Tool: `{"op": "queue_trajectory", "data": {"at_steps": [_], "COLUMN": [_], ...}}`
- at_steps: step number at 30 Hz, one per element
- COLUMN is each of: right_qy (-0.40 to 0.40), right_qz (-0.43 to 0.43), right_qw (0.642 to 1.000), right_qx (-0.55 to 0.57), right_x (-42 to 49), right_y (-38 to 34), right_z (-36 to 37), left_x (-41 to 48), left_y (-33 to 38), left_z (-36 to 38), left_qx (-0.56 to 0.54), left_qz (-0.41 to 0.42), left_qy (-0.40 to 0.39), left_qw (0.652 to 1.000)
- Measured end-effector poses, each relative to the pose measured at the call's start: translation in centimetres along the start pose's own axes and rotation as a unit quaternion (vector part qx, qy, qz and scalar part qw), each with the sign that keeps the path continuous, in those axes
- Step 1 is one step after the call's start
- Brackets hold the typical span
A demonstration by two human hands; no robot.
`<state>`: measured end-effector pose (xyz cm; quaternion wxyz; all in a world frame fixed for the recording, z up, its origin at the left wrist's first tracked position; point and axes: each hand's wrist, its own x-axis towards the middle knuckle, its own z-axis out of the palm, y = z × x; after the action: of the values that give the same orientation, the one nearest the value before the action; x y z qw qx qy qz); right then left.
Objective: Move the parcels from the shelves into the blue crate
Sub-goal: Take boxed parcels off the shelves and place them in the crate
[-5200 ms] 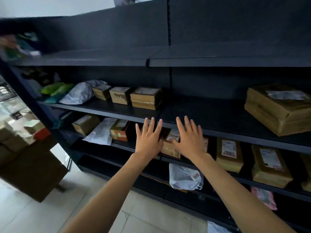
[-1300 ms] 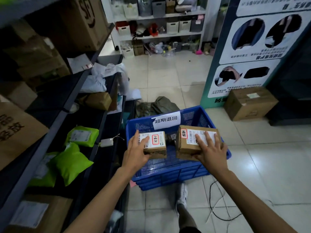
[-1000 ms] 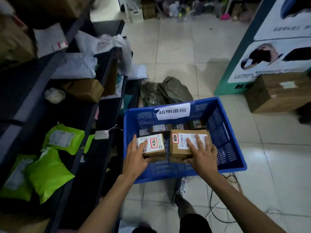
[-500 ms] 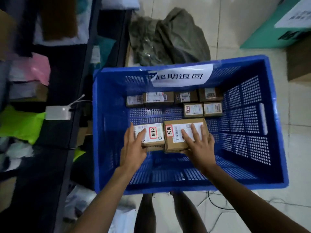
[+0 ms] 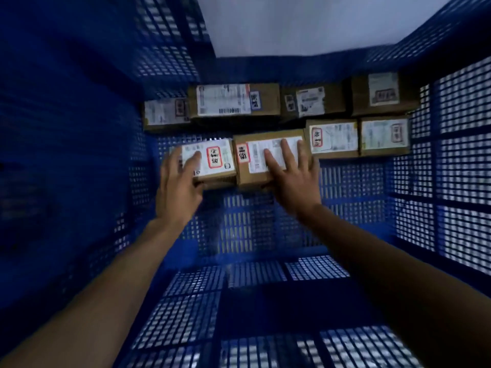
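Observation:
The view looks deep into the blue crate (image 5: 79, 160), whose mesh walls fill the frame. My left hand (image 5: 178, 192) grips a small cardboard parcel (image 5: 212, 166) with a white label and a red-framed stamp. Beside it, my right hand (image 5: 292, 179) holds a larger cardboard parcel (image 5: 249, 160), fingers spread over its label and thumb under its near edge. Both parcels are low in the crate, side by side and touching; whether they rest on the floor I cannot tell. Several labelled parcels (image 5: 233, 102) lie along the far wall.
Two more small parcels (image 5: 356, 136) sit right of the held ones, close to the right wall. The near half of the crate floor (image 5: 239, 301) is bare mesh. A white sheet (image 5: 318, 22) hangs on the far wall above the parcels.
Both hands have carried the two parcels from above the crate's rim down deep inside it. My head has dropped closer, so the crate fills the view.

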<state>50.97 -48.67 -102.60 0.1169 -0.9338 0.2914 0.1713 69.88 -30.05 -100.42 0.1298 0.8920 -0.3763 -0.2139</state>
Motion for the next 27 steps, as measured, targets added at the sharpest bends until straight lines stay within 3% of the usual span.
{"op": "queue_trajectory", "data": {"at_steps": [7, 14, 20, 27], "right_qy": [0.047, 0.090, 0.034, -0.054], "right_qz": [0.026, 0.006, 0.011, -0.014], "right_qw": [0.998, 0.994, 0.997, 0.996], "right_qx": [-0.015, -0.058, -0.070, -0.070], "right_x": [6.3, 6.7, 7.0, 5.6], "right_y": [2.9, 3.7, 3.6, 1.4], "right_z": [6.2, 9.1, 8.9, 2.8], "left_x": [8.8, 9.4, 10.0, 7.9], "left_y": [-1.5, -2.5, -2.0, 1.0], "left_z": [7.2, 11.5, 10.7, 4.6], "left_qx": [-0.001, 0.029, 0.115, 0.109], "left_qz": [0.049, 0.053, 0.013, -0.024], "left_qy": [0.006, -0.001, -0.092, -0.133], "left_qw": [0.999, 0.998, 0.989, 0.985]}}
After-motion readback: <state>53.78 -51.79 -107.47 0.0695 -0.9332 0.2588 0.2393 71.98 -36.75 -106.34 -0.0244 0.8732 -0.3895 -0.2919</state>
